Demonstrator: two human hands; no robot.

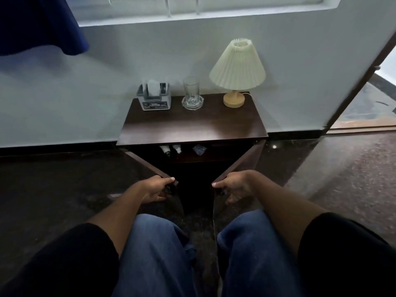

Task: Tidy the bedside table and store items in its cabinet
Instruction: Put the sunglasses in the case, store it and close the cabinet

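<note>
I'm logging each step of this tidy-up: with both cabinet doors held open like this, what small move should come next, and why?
Probably swing both doors shut. The left hand and right hand each grip a door edge, small items already lie on the inner shelf, and the tabletop holds only the tissue box, glass and lamp.

The front half of the bedside table [192, 127] top is left free; a tissue box [154, 98], glass [191, 90] and lamp [236, 71] are ranged along its back edge. The cabinet mouth is flanked by two open doors [237, 166].
</note>
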